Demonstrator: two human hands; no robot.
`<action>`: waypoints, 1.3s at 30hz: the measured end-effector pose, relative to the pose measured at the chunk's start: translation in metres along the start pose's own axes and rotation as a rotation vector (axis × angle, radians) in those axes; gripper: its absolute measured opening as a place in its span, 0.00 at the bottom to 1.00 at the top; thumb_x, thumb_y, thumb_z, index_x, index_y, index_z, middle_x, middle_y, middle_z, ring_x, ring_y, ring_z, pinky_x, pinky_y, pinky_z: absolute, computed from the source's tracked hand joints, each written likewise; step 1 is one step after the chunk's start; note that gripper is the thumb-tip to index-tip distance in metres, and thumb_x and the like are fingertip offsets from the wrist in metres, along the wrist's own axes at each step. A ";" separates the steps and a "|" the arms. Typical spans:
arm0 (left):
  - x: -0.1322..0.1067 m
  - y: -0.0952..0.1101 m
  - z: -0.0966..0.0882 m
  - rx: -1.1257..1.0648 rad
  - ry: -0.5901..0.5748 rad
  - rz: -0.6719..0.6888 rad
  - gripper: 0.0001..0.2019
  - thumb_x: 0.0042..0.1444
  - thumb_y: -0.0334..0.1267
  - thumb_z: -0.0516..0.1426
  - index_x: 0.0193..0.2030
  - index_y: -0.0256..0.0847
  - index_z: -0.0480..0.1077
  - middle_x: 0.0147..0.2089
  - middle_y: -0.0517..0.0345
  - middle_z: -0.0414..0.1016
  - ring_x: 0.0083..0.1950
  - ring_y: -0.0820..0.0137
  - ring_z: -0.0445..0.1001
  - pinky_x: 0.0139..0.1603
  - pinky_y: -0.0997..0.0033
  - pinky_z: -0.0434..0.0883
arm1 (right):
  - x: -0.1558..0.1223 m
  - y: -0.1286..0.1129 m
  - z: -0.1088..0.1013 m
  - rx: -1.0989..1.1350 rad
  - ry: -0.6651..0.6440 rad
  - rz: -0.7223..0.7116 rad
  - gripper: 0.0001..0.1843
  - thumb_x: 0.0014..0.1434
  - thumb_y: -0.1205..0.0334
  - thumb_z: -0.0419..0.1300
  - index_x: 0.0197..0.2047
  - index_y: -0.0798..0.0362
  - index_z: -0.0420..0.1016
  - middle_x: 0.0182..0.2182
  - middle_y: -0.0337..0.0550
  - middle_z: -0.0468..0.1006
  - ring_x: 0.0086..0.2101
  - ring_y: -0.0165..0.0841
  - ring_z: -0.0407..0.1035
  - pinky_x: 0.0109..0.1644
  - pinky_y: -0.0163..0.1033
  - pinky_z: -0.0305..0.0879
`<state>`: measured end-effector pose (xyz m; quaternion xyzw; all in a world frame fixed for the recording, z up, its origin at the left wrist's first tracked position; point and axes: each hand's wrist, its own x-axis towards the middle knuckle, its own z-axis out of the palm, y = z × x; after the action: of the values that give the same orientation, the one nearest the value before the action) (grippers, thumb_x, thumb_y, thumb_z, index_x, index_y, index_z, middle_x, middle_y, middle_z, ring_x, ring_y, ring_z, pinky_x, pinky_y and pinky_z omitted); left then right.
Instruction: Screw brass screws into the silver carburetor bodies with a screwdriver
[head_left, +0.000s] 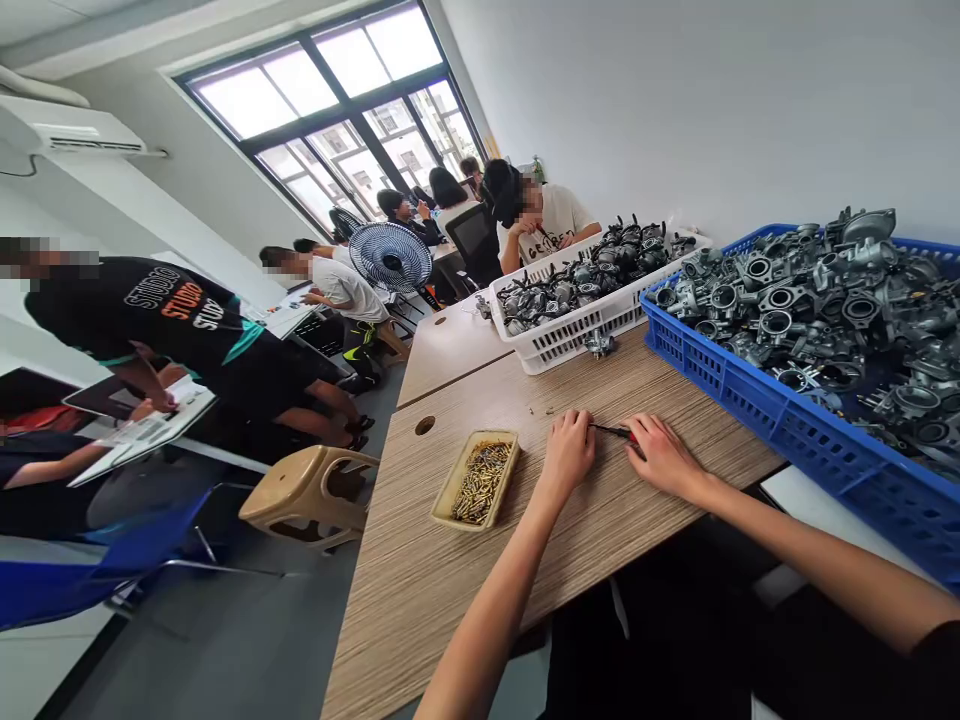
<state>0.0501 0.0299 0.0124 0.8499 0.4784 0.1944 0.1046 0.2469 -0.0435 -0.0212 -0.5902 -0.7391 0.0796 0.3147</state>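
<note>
My right hand (664, 455) is closed around the handle of a screwdriver (613, 431), whose thin dark shaft points left; a bit of red shows at the handle. Opposite its tip, my left hand (570, 448) rests low over the table with curled fingers. What those fingers hold, if anything, is hidden behind the hand. To the left of it sits a yellowish tray (452, 487) of small brass-coloured pieces (481, 482). A couple of tiny loose pieces (549, 411) lie on the wood just beyond my left hand.
A blue crate (720, 385) heaped with metal carburetors (780, 300) stands at right. Behind is a white basket (547, 352) of similar dark parts, with one carburetor (599, 343) beside it. A person (559, 215) sits beyond. A stool (300, 490) stands left of the table (397, 600).
</note>
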 end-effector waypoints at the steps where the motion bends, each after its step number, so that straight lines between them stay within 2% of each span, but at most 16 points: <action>1: -0.002 -0.007 -0.002 -0.067 0.013 0.001 0.08 0.71 0.35 0.52 0.50 0.45 0.72 0.51 0.48 0.77 0.56 0.55 0.74 0.62 0.51 0.70 | 0.000 0.000 0.000 -0.005 -0.001 -0.001 0.20 0.67 0.68 0.57 0.61 0.51 0.74 0.51 0.53 0.79 0.49 0.46 0.74 0.57 0.52 0.73; 3: -0.007 -0.019 -0.006 -0.217 0.053 -0.021 0.08 0.71 0.37 0.52 0.51 0.44 0.72 0.52 0.49 0.77 0.56 0.58 0.75 0.62 0.54 0.71 | -0.001 -0.001 -0.001 -0.008 -0.003 -0.008 0.20 0.67 0.68 0.58 0.61 0.51 0.74 0.51 0.53 0.79 0.49 0.46 0.74 0.56 0.51 0.72; 6: -0.016 -0.035 -0.009 -0.409 0.119 -0.145 0.11 0.72 0.42 0.51 0.52 0.43 0.72 0.50 0.51 0.80 0.51 0.62 0.77 0.59 0.58 0.74 | -0.001 -0.001 -0.003 -0.010 -0.004 -0.024 0.19 0.67 0.68 0.57 0.60 0.51 0.74 0.52 0.53 0.79 0.50 0.46 0.74 0.57 0.51 0.72; 11: -0.040 -0.049 -0.008 -0.534 0.198 -0.274 0.16 0.74 0.49 0.49 0.53 0.43 0.73 0.51 0.50 0.82 0.54 0.63 0.79 0.59 0.60 0.74 | -0.001 0.001 -0.002 -0.023 -0.005 -0.029 0.19 0.68 0.67 0.56 0.60 0.51 0.74 0.52 0.54 0.79 0.51 0.48 0.73 0.57 0.53 0.72; 15: -0.056 -0.049 -0.007 -0.558 0.209 -0.288 0.18 0.75 0.52 0.49 0.53 0.43 0.73 0.52 0.51 0.83 0.55 0.63 0.80 0.61 0.60 0.75 | -0.001 0.006 0.000 -0.025 -0.007 -0.043 0.20 0.68 0.65 0.56 0.61 0.51 0.73 0.53 0.54 0.79 0.51 0.48 0.74 0.58 0.54 0.72; 20: -0.065 -0.049 -0.012 -0.563 0.140 -0.238 0.19 0.75 0.52 0.49 0.55 0.43 0.74 0.54 0.51 0.83 0.58 0.62 0.80 0.64 0.59 0.74 | 0.000 0.014 0.002 -0.031 -0.003 -0.073 0.21 0.69 0.64 0.55 0.63 0.50 0.73 0.54 0.54 0.79 0.53 0.50 0.74 0.60 0.56 0.72; 23: -0.071 -0.043 -0.017 -0.533 0.211 -0.262 0.20 0.74 0.51 0.50 0.61 0.42 0.71 0.59 0.46 0.81 0.60 0.59 0.80 0.65 0.56 0.74 | 0.001 0.019 0.004 -0.021 0.007 -0.087 0.21 0.69 0.62 0.56 0.63 0.51 0.73 0.55 0.55 0.79 0.54 0.51 0.74 0.61 0.57 0.72; 26: -0.080 -0.028 -0.022 -0.387 0.277 -0.278 0.22 0.71 0.52 0.55 0.65 0.42 0.67 0.63 0.43 0.78 0.62 0.55 0.77 0.66 0.50 0.72 | 0.002 0.022 0.005 -0.005 0.017 -0.099 0.21 0.69 0.61 0.56 0.64 0.50 0.73 0.54 0.55 0.79 0.53 0.51 0.74 0.60 0.57 0.72; 29: -0.086 -0.013 -0.025 -0.176 0.215 -0.269 0.29 0.64 0.52 0.65 0.66 0.45 0.66 0.67 0.43 0.74 0.66 0.47 0.73 0.69 0.44 0.69 | 0.002 0.025 0.007 -0.008 0.023 -0.108 0.21 0.70 0.60 0.55 0.63 0.50 0.72 0.54 0.55 0.79 0.53 0.51 0.74 0.60 0.57 0.72; 31: -0.087 -0.009 -0.027 -0.100 0.156 -0.254 0.29 0.61 0.49 0.67 0.66 0.47 0.67 0.69 0.44 0.72 0.68 0.45 0.71 0.69 0.42 0.68 | 0.002 0.026 0.008 -0.013 0.034 -0.114 0.20 0.70 0.60 0.55 0.63 0.50 0.72 0.54 0.55 0.79 0.53 0.52 0.73 0.60 0.58 0.71; 35: -0.082 -0.016 -0.037 -0.102 0.020 -0.092 0.28 0.63 0.39 0.63 0.69 0.47 0.66 0.72 0.44 0.70 0.71 0.48 0.69 0.72 0.43 0.67 | 0.003 0.028 0.009 -0.013 0.049 -0.128 0.20 0.70 0.59 0.55 0.63 0.51 0.73 0.53 0.56 0.78 0.52 0.52 0.73 0.60 0.57 0.71; 39: -0.082 -0.024 -0.055 -0.136 -0.090 0.098 0.33 0.59 0.26 0.57 0.72 0.48 0.64 0.75 0.49 0.68 0.76 0.53 0.65 0.77 0.46 0.65 | 0.004 0.028 0.008 -0.025 0.055 -0.137 0.20 0.70 0.58 0.55 0.63 0.51 0.72 0.52 0.56 0.78 0.51 0.52 0.74 0.58 0.58 0.71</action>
<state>-0.0301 -0.0281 0.0348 0.8710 0.4169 0.1928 0.1742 0.2649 -0.0296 -0.0395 -0.5441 -0.7698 0.0321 0.3323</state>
